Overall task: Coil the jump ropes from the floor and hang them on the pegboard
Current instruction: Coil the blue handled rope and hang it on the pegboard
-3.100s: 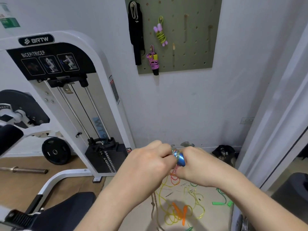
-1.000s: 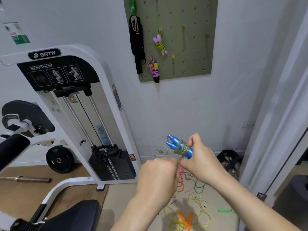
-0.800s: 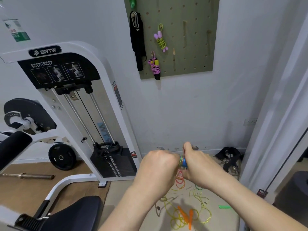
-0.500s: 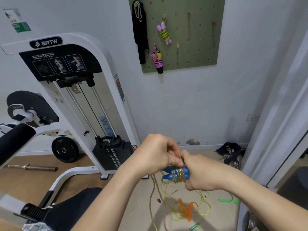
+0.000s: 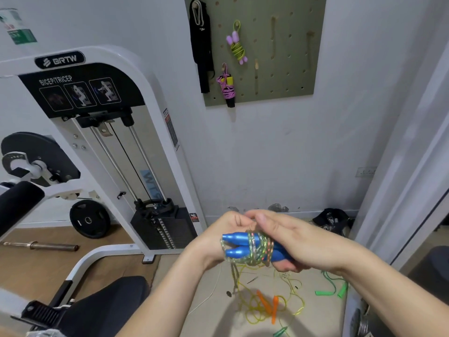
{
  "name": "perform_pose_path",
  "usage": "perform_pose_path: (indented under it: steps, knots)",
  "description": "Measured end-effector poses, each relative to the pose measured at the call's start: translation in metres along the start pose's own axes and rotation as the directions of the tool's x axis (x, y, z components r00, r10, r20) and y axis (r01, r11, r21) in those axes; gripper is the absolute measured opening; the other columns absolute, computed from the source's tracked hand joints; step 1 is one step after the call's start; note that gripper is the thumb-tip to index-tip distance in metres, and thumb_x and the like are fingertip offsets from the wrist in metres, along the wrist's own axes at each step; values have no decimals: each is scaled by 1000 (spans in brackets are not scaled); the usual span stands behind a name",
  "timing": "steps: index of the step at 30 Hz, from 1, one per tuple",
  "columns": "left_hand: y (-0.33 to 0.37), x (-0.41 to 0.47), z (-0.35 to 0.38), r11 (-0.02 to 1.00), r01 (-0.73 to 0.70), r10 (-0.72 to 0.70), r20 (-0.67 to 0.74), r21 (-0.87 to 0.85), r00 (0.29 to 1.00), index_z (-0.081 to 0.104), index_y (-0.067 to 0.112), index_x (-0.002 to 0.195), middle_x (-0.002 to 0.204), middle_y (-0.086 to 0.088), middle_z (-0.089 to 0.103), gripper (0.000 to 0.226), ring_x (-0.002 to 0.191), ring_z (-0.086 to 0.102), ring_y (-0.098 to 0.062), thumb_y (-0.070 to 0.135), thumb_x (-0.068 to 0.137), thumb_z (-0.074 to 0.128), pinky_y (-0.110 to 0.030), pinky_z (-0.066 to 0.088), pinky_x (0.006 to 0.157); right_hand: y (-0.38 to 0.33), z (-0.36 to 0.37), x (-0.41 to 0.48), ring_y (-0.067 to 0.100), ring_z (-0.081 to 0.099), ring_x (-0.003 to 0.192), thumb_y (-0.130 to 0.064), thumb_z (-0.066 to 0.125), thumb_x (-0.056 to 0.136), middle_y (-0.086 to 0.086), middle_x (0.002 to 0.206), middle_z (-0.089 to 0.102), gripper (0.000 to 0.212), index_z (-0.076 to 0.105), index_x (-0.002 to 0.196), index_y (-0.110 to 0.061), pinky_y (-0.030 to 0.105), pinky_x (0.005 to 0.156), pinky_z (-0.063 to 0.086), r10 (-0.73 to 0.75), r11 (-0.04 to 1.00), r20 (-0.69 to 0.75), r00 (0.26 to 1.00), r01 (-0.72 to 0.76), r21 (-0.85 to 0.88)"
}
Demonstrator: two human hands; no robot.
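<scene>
My right hand (image 5: 289, 242) grips the two blue handles of a jump rope (image 5: 237, 245), whose clear glittery cord is wound around them. My left hand (image 5: 224, 229) sits behind the bundle with its fingertips pinching the cord at the top. On the floor below lie a yellow rope with orange handles (image 5: 267, 305) and a green rope (image 5: 332, 288). The olive pegboard (image 5: 279, 57) on the wall carries a lime rope with lilac handles (image 5: 237, 45), a pink rope bundle (image 5: 228, 87) and a black strap (image 5: 201, 45).
A white bicep/tricep weight machine (image 5: 97, 142) stands at the left with its weight stack (image 5: 165, 229). A weight plate (image 5: 88, 218) and a bar (image 5: 38, 245) lie on the wooden floor. A black bag (image 5: 331, 218) sits by the wall; a door frame (image 5: 408, 166) is at the right.
The blue-handled bundle has turned sideways and come down from chest height. More cord now wraps the handles, and my left hand has moved from below the bundle to its top.
</scene>
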State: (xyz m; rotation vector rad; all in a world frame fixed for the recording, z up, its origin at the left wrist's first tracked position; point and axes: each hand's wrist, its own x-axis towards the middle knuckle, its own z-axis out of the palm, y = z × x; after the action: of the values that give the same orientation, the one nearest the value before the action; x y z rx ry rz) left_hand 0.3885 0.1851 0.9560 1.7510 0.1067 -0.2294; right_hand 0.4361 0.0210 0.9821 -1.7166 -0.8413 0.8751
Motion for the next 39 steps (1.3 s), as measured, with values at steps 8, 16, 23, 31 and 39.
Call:
perform_pose_path:
  steps: [8, 16, 23, 31, 39]
  knots:
    - [-14, -2, 20, 988, -92, 52, -297, -121, 953, 57, 12, 77, 47, -2, 42, 22, 40, 29, -6, 10, 96, 46, -17, 23, 42, 13, -1, 22, 13, 34, 41, -58, 30, 98, 5, 52, 49, 51, 60, 117, -21, 16, 40, 19, 95, 937, -310, 946, 20, 349]
    - [-16, -20, 8, 738, -49, 355, -326, 673, 876, 68, 30, 101, 65, 6, 67, 15, 59, 60, -8, 33, 94, 55, -26, 48, 62, 18, -12, 45, 7, 33, 32, -45, 27, 104, -4, 49, 52, 39, 48, 95, -14, 11, 36, 19, 170, 929, -552, 816, 54, 365]
    - [-6, -29, 15, 165, -111, 562, -1, 980, 827, 54, 22, 73, 59, 3, 57, 18, 54, 58, -26, 33, 86, 46, -31, 45, 45, 24, -7, 56, 18, 45, 50, -45, 32, 103, 6, 70, 48, 38, 39, 77, -18, 26, 40, 43, 54, 990, -641, 766, 44, 136]
    - [27, -36, -5, 104, -192, 632, 84, 976, 771, 66, 23, 69, 56, 6, 53, 9, 51, 54, -19, 31, 75, 65, -28, 45, 43, 21, -2, 45, 19, 53, 71, -53, 21, 101, -4, 64, 51, 46, 36, 72, -20, 40, 72, 44, -117, 880, -386, 915, -85, -467]
    - [37, -30, -17, 411, -325, 689, -57, 852, 722, 70, 25, 87, 78, 12, 63, 15, 72, 59, -4, 39, 81, 69, -28, 49, 63, 1, 1, 43, 13, 55, 44, -54, 24, 100, 5, 49, 53, 63, 46, 54, -17, 30, 55, 42, -116, 972, -360, 926, 32, -232]
